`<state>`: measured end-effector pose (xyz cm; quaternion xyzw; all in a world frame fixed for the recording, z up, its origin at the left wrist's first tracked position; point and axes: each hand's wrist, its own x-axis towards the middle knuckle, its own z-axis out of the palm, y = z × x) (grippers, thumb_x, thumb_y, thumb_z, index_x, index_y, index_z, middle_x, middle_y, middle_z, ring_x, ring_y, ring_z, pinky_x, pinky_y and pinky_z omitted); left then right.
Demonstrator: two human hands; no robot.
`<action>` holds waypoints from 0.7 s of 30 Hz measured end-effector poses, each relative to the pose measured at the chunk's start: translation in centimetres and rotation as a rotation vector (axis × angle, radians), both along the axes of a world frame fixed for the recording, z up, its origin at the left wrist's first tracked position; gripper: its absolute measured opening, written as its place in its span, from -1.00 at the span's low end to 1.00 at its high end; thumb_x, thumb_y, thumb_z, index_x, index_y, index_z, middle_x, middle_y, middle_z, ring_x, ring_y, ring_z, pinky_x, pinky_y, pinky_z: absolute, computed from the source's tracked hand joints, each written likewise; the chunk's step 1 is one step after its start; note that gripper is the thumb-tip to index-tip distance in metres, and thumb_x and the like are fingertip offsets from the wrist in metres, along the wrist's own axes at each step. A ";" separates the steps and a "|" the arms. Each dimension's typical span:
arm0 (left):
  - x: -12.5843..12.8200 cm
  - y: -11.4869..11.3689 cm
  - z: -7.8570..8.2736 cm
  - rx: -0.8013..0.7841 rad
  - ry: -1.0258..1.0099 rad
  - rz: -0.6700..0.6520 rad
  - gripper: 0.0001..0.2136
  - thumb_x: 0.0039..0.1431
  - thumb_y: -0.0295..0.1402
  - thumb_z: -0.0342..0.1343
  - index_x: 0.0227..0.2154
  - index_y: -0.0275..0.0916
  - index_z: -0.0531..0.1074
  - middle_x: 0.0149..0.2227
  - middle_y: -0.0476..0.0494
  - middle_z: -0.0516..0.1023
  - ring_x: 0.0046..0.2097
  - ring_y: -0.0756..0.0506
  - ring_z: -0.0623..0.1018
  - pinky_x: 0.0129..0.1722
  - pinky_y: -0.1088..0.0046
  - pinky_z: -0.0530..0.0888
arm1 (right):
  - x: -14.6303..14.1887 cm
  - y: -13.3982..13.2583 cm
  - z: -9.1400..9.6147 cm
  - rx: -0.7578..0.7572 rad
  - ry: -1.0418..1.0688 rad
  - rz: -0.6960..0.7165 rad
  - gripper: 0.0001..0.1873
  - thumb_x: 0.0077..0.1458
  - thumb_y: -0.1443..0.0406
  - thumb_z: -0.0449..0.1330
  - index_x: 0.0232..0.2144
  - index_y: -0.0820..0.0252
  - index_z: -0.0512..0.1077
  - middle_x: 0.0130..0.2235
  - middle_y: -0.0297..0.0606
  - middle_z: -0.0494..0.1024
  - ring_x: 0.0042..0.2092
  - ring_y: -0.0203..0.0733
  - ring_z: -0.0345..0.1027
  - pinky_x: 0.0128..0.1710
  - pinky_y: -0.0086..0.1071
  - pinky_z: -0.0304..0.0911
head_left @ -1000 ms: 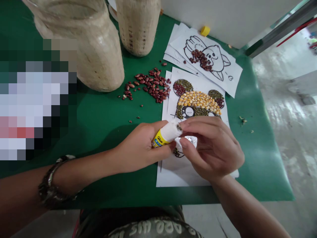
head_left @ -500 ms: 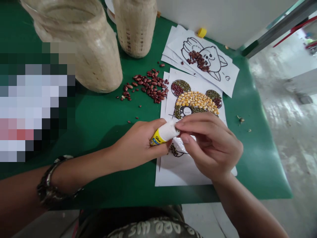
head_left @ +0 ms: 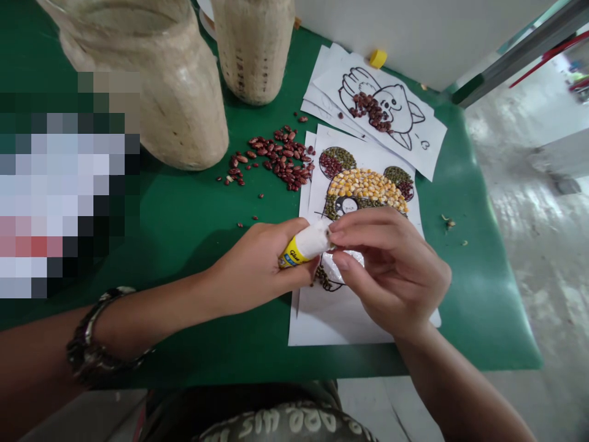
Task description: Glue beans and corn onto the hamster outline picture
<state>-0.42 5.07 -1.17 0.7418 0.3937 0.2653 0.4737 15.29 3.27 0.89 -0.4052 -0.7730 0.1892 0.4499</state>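
Observation:
My left hand (head_left: 257,267) is closed around a yellow and white glue stick (head_left: 304,245), held tilted over a paper sheet. My right hand (head_left: 391,270) pinches at the white tip of the glue stick with thumb and forefinger. Under both hands lies a bear drawing (head_left: 363,190) partly filled with yellow corn, green beans and red beans. Its lower half is hidden by my right hand.
A pile of loose red beans (head_left: 283,159) lies on the green table (head_left: 184,215). Two big grain-filled jars (head_left: 184,104) (head_left: 254,49) stand at the back. A second drawing (head_left: 391,113) with red beans and a yellow cap (head_left: 378,58) lie far right. The table edge drops off at right.
Both hands and the glue stick stay almost in place; the view shifted slightly. The right fingers remain pinched at the stick's tip.

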 end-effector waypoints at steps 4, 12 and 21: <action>0.0 0.0 -0.1 0.015 -0.001 0.005 -0.93 -0.06 -0.45 -0.01 -0.55 -0.21 0.20 -0.63 0.17 0.24 -0.60 0.11 0.23 -0.61 0.63 0.15 | 0.0 -0.1 0.1 -0.014 0.019 0.001 -0.84 -0.10 0.47 0.21 -0.40 0.19 0.43 -0.36 -0.26 0.47 -0.29 -0.27 0.38 -0.35 -0.37 0.36; 0.0 0.1 -0.1 0.023 -0.001 0.007 -0.93 -0.04 -0.44 0.00 -0.54 -0.22 0.21 -0.63 0.17 0.23 -0.59 0.11 0.22 -0.60 0.64 0.15 | 0.0 0.0 0.0 -0.084 0.092 -0.001 -0.90 -0.07 0.43 0.19 -0.42 0.18 0.41 -0.40 -0.30 0.46 -0.31 -0.28 0.36 -0.37 -0.36 0.34; 0.2 0.3 0.1 0.020 0.064 -0.001 -0.86 0.00 -0.41 -0.04 -0.61 -0.21 0.15 -0.68 0.16 0.19 -0.64 0.12 0.19 -0.65 0.61 0.12 | 5.3 2.3 1.6 -0.026 -0.222 -0.233 -0.88 -0.08 0.44 0.20 -0.44 0.14 0.42 -0.44 -0.36 0.45 -0.39 -0.31 0.34 -0.43 -0.39 0.30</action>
